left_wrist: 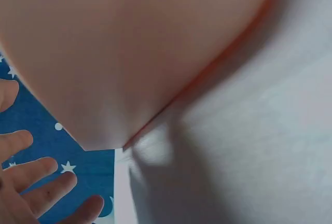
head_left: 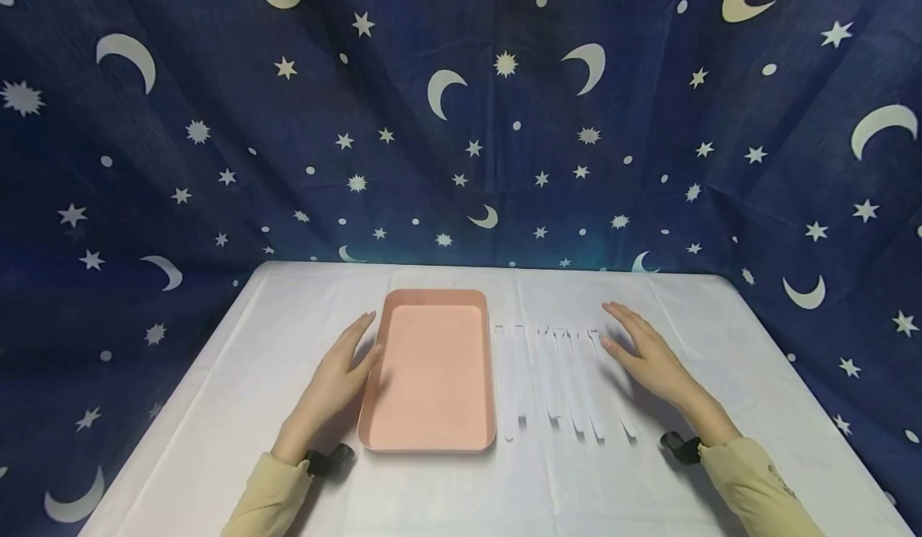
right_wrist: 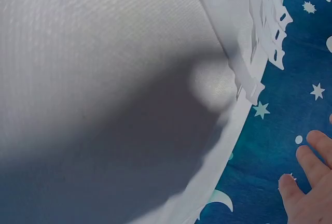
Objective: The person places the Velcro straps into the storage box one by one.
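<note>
A shallow pink rectangular tray point(head_left: 438, 377) lies on the white-covered table. My left hand point(head_left: 338, 375) is at its left side, fingers extended and thumb close to the rim; the left wrist view shows the tray's outer side wall point(left_wrist: 119, 68) large and blurred, with spread fingers point(left_wrist: 49, 193) at lower left. To the right of the tray, several long white strips point(head_left: 572, 381) lie side by side, their far ends slotted and notched in the right wrist view. My right hand point(head_left: 651, 361) hovers just right of them, fingers extended, holding nothing.
The white tablecloth point(head_left: 612, 489) covers the table and shows fold lines. A dark blue curtain point(head_left: 461, 121) with moons and stars hangs behind and around the table. Each wrist carries a black strap point(head_left: 680, 446).
</note>
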Demonstrator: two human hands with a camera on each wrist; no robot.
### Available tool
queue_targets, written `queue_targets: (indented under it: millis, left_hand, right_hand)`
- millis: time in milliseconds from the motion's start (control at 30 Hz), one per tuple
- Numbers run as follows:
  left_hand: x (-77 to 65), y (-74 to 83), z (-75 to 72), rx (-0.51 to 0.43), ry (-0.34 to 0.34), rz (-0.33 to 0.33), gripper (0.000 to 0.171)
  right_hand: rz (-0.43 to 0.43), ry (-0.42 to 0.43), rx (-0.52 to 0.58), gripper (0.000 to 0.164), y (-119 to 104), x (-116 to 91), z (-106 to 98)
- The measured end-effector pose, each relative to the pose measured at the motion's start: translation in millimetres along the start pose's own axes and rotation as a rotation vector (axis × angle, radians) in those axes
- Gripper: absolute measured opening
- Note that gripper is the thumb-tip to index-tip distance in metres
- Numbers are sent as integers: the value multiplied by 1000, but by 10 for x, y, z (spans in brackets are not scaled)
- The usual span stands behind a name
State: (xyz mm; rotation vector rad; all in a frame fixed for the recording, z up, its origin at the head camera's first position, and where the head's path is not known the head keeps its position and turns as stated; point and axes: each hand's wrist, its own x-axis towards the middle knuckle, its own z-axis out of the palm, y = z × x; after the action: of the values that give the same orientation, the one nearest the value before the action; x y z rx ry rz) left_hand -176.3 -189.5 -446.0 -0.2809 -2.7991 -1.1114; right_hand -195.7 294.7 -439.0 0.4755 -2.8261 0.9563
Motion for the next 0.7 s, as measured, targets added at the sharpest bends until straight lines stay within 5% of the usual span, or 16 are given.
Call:
queue_targets:
  millis: [700]
  left_hand:
    - [-23,-191,154,-172,-49,-45,60]
  right_hand:
    - [93,-58,39,59,135,8,37]
